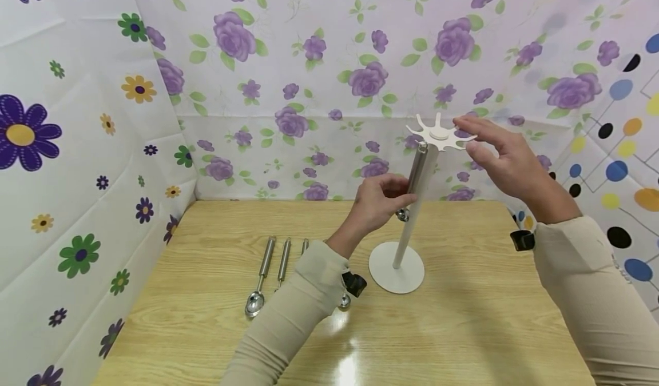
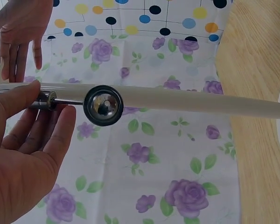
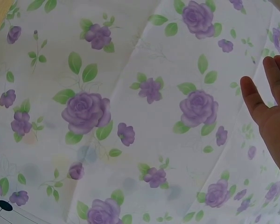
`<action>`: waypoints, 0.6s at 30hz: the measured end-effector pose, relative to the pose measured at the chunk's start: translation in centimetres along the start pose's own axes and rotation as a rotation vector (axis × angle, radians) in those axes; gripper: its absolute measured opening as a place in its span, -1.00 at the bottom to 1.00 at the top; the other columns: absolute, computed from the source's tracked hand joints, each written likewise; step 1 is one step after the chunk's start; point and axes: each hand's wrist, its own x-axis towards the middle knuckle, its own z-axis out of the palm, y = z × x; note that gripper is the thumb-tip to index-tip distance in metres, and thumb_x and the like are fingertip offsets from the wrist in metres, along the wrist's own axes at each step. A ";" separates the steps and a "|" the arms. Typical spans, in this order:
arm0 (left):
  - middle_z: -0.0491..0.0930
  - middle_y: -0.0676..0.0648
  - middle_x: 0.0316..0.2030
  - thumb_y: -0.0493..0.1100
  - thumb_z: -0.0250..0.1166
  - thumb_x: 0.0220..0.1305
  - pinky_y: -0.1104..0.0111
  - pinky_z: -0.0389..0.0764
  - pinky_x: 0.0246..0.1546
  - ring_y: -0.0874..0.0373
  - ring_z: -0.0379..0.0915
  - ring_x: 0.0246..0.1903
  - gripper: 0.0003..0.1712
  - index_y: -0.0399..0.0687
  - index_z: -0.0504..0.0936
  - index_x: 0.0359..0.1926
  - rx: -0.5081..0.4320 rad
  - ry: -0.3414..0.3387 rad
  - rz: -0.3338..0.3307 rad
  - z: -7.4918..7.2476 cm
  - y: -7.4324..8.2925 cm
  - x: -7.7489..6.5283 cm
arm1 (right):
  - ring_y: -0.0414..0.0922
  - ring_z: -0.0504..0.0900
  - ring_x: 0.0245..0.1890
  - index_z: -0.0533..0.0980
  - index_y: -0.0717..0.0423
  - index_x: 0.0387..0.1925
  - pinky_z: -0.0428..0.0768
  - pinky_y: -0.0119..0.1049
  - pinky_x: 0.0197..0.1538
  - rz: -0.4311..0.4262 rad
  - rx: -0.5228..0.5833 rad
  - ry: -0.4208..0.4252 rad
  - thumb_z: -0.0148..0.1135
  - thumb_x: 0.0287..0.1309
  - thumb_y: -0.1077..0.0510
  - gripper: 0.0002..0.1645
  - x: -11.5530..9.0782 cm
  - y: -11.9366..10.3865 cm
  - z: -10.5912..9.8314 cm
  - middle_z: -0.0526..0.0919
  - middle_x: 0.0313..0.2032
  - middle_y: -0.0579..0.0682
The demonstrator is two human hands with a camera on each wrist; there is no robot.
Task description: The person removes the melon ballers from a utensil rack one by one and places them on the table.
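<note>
My left hand (image 1: 381, 203) pinches the metal handle of a melon baller (image 2: 103, 105) with a small round bowl and a hole in its middle. The handle stands nearly upright against the white post (image 1: 410, 226) of a utensil stand, its top end right at a prong of the star-shaped top (image 1: 439, 136). In the left wrist view, thumb and fingertips lie on the lower handle. Across the stand, my right hand (image 1: 509, 157) has its fingers extended, with thumb and fingertips at the right-hand prongs. Only part of that hand (image 3: 275, 116) shows in the right wrist view.
Left of the stand's round white base (image 1: 396, 277), several metal utensils lie on the wooden table (image 1: 206, 271), among them a scoop (image 1: 254, 303) and a thinner tool (image 1: 283, 263). My left sleeve partly covers them. Flowered cloth (image 1: 309, 88) hangs behind.
</note>
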 end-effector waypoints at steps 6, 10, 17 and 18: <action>0.70 -0.09 -0.12 -0.29 0.42 0.26 0.45 0.69 -0.23 0.17 0.67 -0.20 -0.73 -0.20 0.71 -0.01 0.028 -0.016 -0.001 -0.3 0.2 -0.3 | 0.02 0.03 0.52 0.28 0.04 0.48 -0.02 0.37 0.42 0.003 0.009 0.002 -0.03 0.54 -0.02 -0.41 -0.1 0.0 0.0 0.17 0.49 0.14; 0.70 -0.08 -0.10 -0.26 0.41 0.28 0.43 0.69 -0.21 0.16 0.67 -0.17 -0.73 -0.20 0.70 0.00 0.044 -0.043 -0.002 -0.7 0.5 -0.6 | 0.05 0.04 0.52 0.28 0.05 0.48 0.00 0.39 0.40 0.005 0.016 0.002 -0.03 0.54 -0.01 -0.41 -0.1 0.0 0.1 0.16 0.49 0.14; 0.68 -0.17 -0.08 -0.30 0.34 0.34 0.27 0.71 -0.13 0.09 0.67 -0.15 -0.70 -0.26 0.67 0.07 0.000 -0.119 0.030 -2.1 0.9 -1.3 | 0.03 0.04 0.52 0.27 0.03 0.49 -0.02 0.35 0.42 0.009 0.019 0.001 -0.03 0.54 -0.01 -0.41 -0.1 0.0 0.1 0.15 0.50 0.12; 0.68 -0.20 -0.07 -0.32 0.33 0.35 0.25 0.71 -0.12 0.08 0.67 -0.15 -0.70 -0.29 0.66 0.08 -0.025 -0.128 0.033 -2.3 1.0 -1.3 | 0.02 0.03 0.52 0.27 0.03 0.49 -0.02 0.35 0.43 0.010 0.019 0.001 -0.03 0.54 -0.01 -0.41 -0.1 0.1 0.1 0.15 0.50 0.13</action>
